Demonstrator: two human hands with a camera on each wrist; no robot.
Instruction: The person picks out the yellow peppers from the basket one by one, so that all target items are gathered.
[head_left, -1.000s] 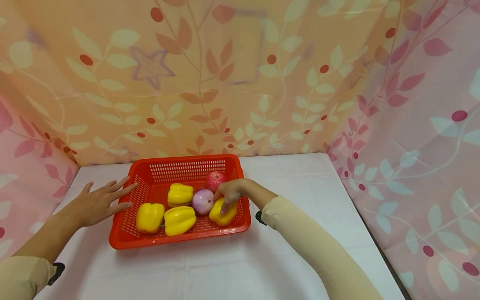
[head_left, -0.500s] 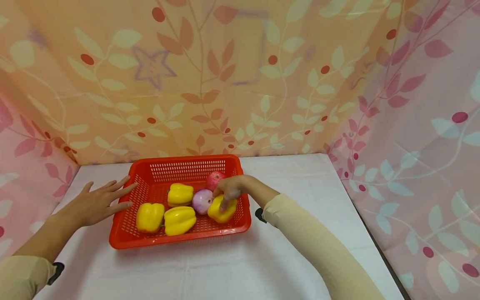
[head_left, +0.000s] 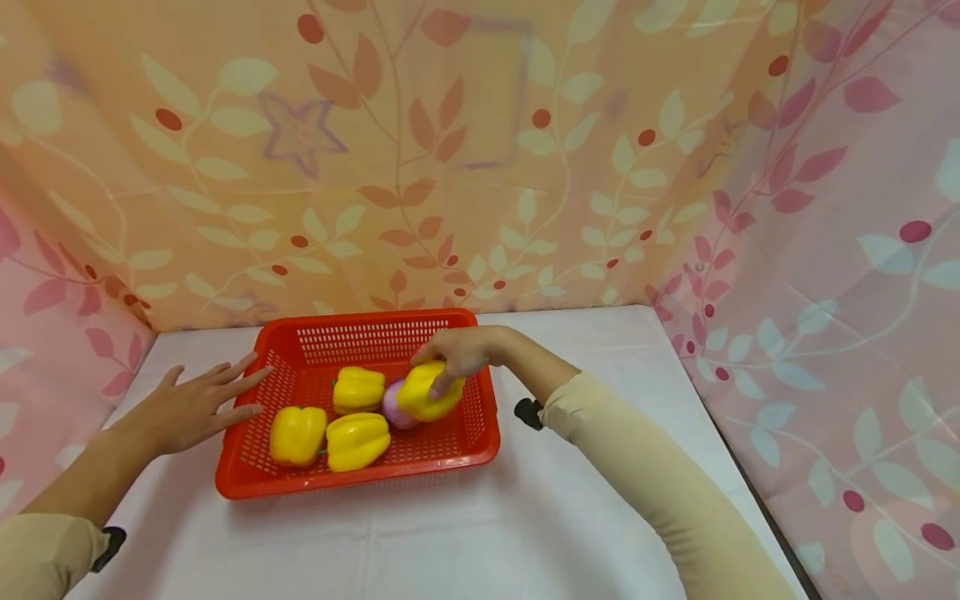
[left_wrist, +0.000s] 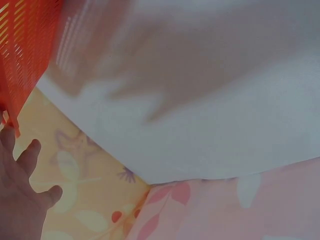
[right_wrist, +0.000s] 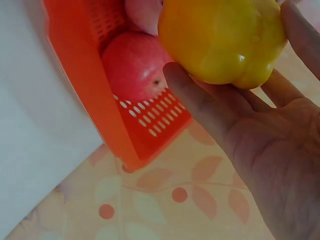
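Right hand [head_left: 461,348] fingers and thumb grip yellow pepper [head_left: 424,395], over right half of red basket [head_left: 360,477], partly hiding onion [head_left: 392,408]. Red fruit [right_wrist: 137,67] beside onion. Left hand [head_left: 187,408] fingers spread at left rim, contact unclear. Three other peppers [head_left: 358,442] left of onion.

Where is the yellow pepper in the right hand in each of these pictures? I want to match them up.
Head: the yellow pepper is below and slightly left of centre, in the right hand.
Left wrist: not in this picture.
Right wrist: at the top, right of centre.
Shared landmark: the red basket, at upper left in both wrist views.
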